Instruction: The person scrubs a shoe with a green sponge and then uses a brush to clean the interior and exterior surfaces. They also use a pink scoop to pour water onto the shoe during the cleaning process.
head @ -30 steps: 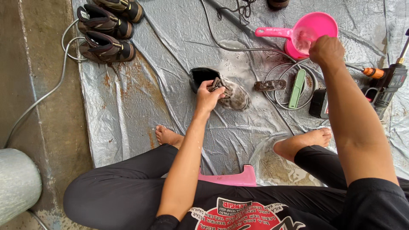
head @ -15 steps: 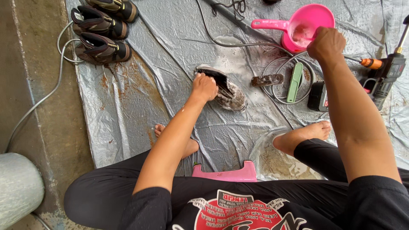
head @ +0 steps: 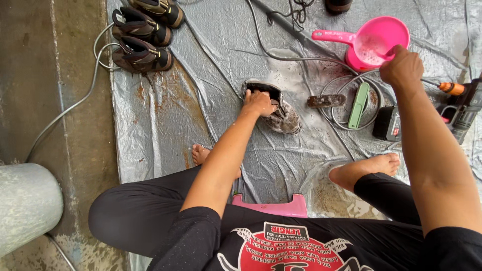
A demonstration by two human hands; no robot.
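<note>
Gripping the collar of a muddy shoe (head: 283, 116) mid-tarp, the left hand (head: 258, 103) has its fingers clenched on it. The right hand (head: 401, 68) is closed at the rim of one pink scoop (head: 374, 42) near the tarp's (head: 201, 115) far right; what it holds cannot be told. Between shoe and scoop: one brush (head: 326, 101), one green bar (head: 359, 105), coiled cable. Three shoes (head: 143, 32) are lined at the far-left corner. One drill (head: 464, 113) sits at the right edge.
</note>
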